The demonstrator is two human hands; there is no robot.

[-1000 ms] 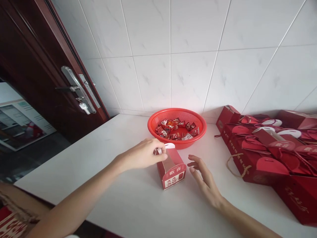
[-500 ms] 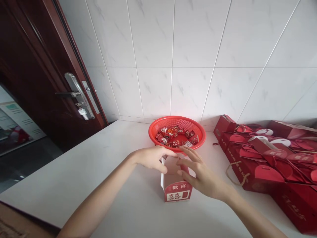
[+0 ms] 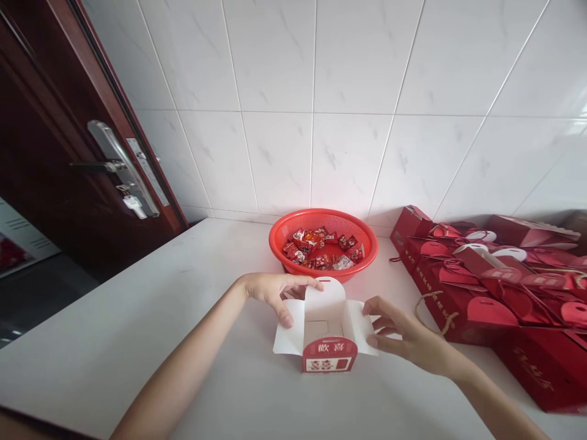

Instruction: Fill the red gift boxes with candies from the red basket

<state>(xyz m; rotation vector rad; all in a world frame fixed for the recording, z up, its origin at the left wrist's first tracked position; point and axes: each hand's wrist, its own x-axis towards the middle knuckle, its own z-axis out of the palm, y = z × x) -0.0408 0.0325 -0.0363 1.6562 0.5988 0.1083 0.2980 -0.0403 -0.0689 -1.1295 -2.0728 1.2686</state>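
A small red and white carton [image 3: 329, 355] stands on the white table with its top flaps spread, and its inside shows bare white card. My left hand [image 3: 280, 294] is at the carton's left flap and back flap, thumb on the left flap and fingers behind. At the right flap, my right hand [image 3: 393, 330] has its thumb and fingers around the outer edge. Just behind the carton sits a red mesh basket [image 3: 277, 247] with several wrapped sweets [image 3: 321, 260] in it.
Many red folded boxes [image 3: 486, 305] are piled on the right of the table [image 3: 220, 379]. A tiled wall [image 3: 348, 153] rises behind. A dark red door [image 3: 59, 122] with keys in its lock stands at the left.
The carton's side flaps have swung outward. My right hand has moved right with the right flap, and my left hand has shifted slightly left. The view has turned a little.
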